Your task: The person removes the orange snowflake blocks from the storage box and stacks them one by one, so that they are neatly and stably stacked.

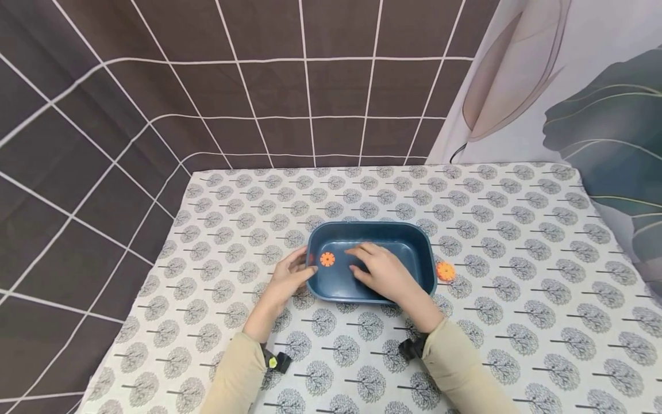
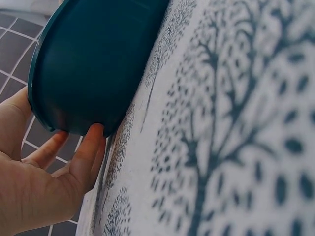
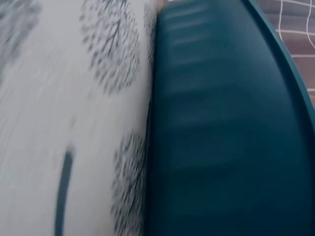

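A dark blue rectangular basin (image 1: 331, 290) sits on the patterned cloth. My left hand (image 1: 287, 279) holds its left end, thumb at the rim and fingers against the outer wall, as the left wrist view also shows on the basin's outside (image 2: 98, 64). Over the inside of the basin reaches my right hand (image 1: 383, 271), thumb and fingers apart with nothing seen between them. To the left of those fingertips lies an orange flower-shaped disc (image 1: 327, 259) on the basin floor. The right wrist view shows mostly the basin's long outer wall (image 3: 221, 123); the right hand is hidden there.
Just outside the basin's right end, a second orange flower-shaped disc (image 1: 445, 271) lies on the tree-print tablecloth (image 1: 517, 241). A dark gridded curtain (image 1: 336, 86) hangs behind and to the left. A leaf-print curtain (image 1: 517, 75) hangs at the back right.
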Tool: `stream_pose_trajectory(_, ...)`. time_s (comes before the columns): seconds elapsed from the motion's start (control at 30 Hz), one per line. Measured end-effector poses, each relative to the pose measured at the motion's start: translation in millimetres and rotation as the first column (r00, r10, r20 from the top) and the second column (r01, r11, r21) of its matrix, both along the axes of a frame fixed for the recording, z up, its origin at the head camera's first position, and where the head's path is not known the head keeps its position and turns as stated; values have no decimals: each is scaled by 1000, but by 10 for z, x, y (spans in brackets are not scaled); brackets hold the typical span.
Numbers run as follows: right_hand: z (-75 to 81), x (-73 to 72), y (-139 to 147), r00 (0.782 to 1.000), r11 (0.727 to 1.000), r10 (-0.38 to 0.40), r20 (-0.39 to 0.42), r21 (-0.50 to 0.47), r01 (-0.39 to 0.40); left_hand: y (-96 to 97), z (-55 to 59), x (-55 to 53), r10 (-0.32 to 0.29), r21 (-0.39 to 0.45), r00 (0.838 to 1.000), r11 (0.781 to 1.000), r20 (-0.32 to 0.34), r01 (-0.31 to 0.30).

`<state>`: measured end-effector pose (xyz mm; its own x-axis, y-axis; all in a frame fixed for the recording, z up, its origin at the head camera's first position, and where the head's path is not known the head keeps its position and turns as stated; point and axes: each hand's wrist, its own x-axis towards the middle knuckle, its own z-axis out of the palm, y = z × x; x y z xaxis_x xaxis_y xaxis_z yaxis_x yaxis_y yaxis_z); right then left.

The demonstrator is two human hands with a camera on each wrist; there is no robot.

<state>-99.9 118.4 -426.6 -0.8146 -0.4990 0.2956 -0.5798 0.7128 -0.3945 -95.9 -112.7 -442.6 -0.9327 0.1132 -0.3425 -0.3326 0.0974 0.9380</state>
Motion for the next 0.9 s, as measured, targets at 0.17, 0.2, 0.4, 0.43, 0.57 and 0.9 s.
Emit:
stream_pose_trajectory(0.17,1,-9,-173,989,999,20,148,32,-25,-20,-3,5,2,-10,1000,1000,3,-2)
stream_pose_trajectory(0.2,3,-10,-202,986,999,26,164,37,-33,-21,-6,5,-1,-5,1000,1000,2,1)
stream_pose_trajectory(0.4,16,-41,-336,987,994,43,152,91,-58,-31,-8,-3,-19,34,1000,999,-17,19)
stream_pose_trajectory(0.43,20,-51,-360,988,993,38,152,106,-54,-36,-6,-5,-18,38,1000,999,-18,18)
stream_pose_trajectory(0.57,48,-95,-471,986,984,3,169,174,-33,-63,-4,-11,-14,46,1000,999,-25,15)
stream_pose_trajectory(0.9,83,-119,-677,968,956,-111,227,290,41,-40,-42,-13,-47,66,999,997,-24,49)
